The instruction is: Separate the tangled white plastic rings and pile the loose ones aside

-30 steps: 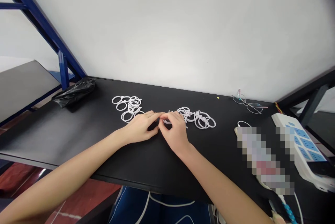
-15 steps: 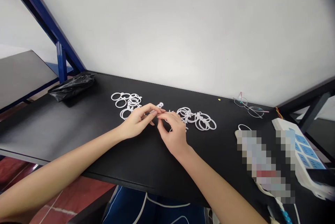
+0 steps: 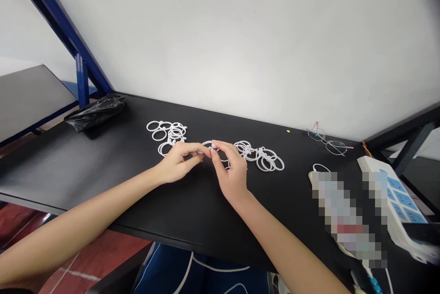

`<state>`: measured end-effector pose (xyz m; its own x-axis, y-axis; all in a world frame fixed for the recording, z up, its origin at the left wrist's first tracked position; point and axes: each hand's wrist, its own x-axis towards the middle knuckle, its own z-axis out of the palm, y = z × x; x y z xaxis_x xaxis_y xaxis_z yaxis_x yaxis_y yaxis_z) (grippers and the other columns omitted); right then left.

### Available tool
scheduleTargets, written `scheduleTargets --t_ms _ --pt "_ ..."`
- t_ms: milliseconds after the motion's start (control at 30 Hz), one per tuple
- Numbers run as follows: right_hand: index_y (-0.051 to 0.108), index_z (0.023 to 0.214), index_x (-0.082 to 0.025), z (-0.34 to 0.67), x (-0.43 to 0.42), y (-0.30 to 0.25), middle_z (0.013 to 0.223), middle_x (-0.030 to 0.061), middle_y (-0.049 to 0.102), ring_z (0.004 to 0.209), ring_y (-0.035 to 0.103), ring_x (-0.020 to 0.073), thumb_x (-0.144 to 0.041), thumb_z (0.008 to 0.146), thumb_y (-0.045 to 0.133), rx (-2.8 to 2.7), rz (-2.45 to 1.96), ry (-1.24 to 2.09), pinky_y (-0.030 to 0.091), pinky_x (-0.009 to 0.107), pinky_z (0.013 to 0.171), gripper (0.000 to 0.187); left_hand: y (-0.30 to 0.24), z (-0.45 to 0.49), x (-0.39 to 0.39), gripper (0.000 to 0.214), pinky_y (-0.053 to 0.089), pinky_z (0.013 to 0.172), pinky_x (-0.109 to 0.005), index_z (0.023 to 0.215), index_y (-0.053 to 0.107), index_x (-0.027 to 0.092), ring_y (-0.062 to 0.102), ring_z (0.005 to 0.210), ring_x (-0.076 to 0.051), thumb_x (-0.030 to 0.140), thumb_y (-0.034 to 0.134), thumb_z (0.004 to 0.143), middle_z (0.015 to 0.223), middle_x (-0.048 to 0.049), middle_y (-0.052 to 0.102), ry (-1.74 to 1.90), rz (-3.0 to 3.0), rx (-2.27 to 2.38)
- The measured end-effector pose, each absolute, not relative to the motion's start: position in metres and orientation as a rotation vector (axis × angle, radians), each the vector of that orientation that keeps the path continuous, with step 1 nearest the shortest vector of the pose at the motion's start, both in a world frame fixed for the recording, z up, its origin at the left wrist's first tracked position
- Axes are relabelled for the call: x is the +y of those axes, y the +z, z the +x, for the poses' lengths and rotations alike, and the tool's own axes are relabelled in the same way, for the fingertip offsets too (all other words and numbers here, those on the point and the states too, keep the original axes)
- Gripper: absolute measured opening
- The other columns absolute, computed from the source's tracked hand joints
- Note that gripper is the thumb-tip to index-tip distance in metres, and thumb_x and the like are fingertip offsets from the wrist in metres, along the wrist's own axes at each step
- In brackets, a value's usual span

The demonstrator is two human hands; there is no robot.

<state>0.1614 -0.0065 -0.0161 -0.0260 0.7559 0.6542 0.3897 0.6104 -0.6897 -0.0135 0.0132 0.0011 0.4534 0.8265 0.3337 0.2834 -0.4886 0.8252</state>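
Note:
My left hand and my right hand meet over the black table, both pinching one white plastic ring between thumb and fingertips. The ring is bent into a loop just above the table. A pile of white rings lies behind my left hand. A second pile of white rings lies to the right of my right hand, partly hidden by its fingers.
A crumpled black plastic bag lies at the table's far left. Eyeglasses rest near the wall at the right. A white and blue power strip and a blurred-out object sit at the right edge. A blue metal frame rises at the left.
Both hands have lifted slightly and the strip they held is now curved into a closed loop between the fingertips. The camera view shifted a little downward and left.

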Motion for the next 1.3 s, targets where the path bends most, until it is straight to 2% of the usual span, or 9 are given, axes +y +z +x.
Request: scheduleTargets --t_ms 200,433,600,700,800,900,1000,1133,1300 --pt "0.07 0.094 -0.022 0.161 -0.007 -0.015 0.101 0.0077 0.075 0.098 0.07 0.0216 -0.019 0.093 0.056 -1.625 -0.943 0.396 0.058 0.04 0.088 0.014 0.001 -0.015 0.015 0.024 0.054 0.078 -0.029 0.095 0.072 0.016 0.069 0.084 -0.017 0.016 0.049 0.089 0.095 -0.0068 0.074 0.975 2.063 0.856" --pt "0.07 0.098 -0.023 0.16 -0.006 -0.017 0.104 0.008 0.075 0.098 0.071 0.0197 -0.016 0.094 0.053 -1.64 -0.913 0.395 0.059 0.038 0.087 0.018 0.003 -0.015 0.014 0.025 0.054 0.084 -0.032 0.096 0.071 0.016 0.067 0.091 -0.019 0.013 0.048 0.088 0.098 -0.0081 0.072 0.968 2.129 0.811" --pt "0.07 0.099 -0.021 0.16 -0.006 -0.015 0.103 0.0085 0.074 0.095 0.071 0.0196 -0.016 0.094 0.053 -1.601 -0.894 0.43 0.06 0.036 0.082 0.018 -0.003 -0.013 0.01 0.025 0.054 0.077 -0.029 0.106 0.066 0.017 0.066 0.087 -0.017 0.012 0.048 0.089 0.097 -0.0084 0.071 1.139 2.205 0.767" --pt "0.07 0.1 -0.022 0.16 -0.009 -0.012 0.103 0.0079 0.075 0.096 0.071 0.0203 -0.015 0.094 0.053 -1.608 -0.873 0.395 0.06 0.036 0.081 0.019 -0.01 -0.014 0.011 0.029 0.053 0.07 -0.027 0.121 0.056 0.016 0.065 0.089 -0.018 0.021 0.05 0.093 0.102 -0.0111 0.069 1.404 2.155 0.882" --pt "0.07 0.101 -0.023 0.159 -0.013 -0.008 0.105 0.0073 0.075 0.098 0.07 0.0208 -0.015 0.093 0.055 -1.629 -0.811 0.36 0.059 0.038 0.084 0.019 -0.015 -0.016 0.015 0.042 0.051 0.063 -0.027 0.127 0.051 0.015 0.061 0.093 -0.02 0.043 0.046 0.095 0.111 -0.0155 0.063 1.435 2.133 0.915" --pt "0.069 0.101 -0.023 0.158 -0.015 -0.007 0.105 0.0072 0.075 0.098 0.07 0.02 -0.014 0.093 0.055 -1.642 -0.739 0.421 0.059 0.037 0.084 0.018 -0.015 -0.015 0.016 0.052 0.045 0.054 -0.023 0.118 0.056 0.013 0.056 0.067 -0.014 0.056 0.043 0.093 0.085 -0.0073 0.063 1.252 2.211 0.811" --pt "0.069 0.101 -0.023 0.157 -0.016 -0.006 0.105 0.0067 0.074 0.098 0.07 0.0192 -0.017 0.094 0.054 -1.661 -0.739 0.522 0.059 0.034 0.08 0.017 -0.015 -0.01 0.013 0.049 0.037 0.05 -0.022 0.093 0.06 0.013 0.043 0.05 -0.009 0.059 0.042 0.093 0.06 0.0024 0.051 1.18 2.159 0.873" --pt "0.067 0.1 -0.023 0.158 -0.016 -0.005 0.104 0.0069 0.073 0.097 0.069 0.0187 -0.02 0.094 0.053 -1.647 -0.763 0.573 0.059 0.032 0.076 0.015 -0.015 -0.006 0.009 0.057 0.033 0.048 -0.022 0.083 0.06 0.014 0.037 0.048 -0.009 0.068 0.045 0.088 0.054 0.0049 0.043 1.236 2.042 0.946" --pt "0.066 0.095 -0.021 0.159 -0.015 -0.003 0.089 0.0041 0.065 0.078 0.064 0.014 -0.023 0.093 0.055 -1.669 -0.778 0.656 0.057 0.028 0.068 0.011 -0.011 -0.009 0.008 0.058 0.029 0.046 -0.023 0.075 0.058 0.015 0.033 0.045 -0.008 0.069 0.043 0.088 0.05 0.0056 0.038 1.317 1.92 0.884"
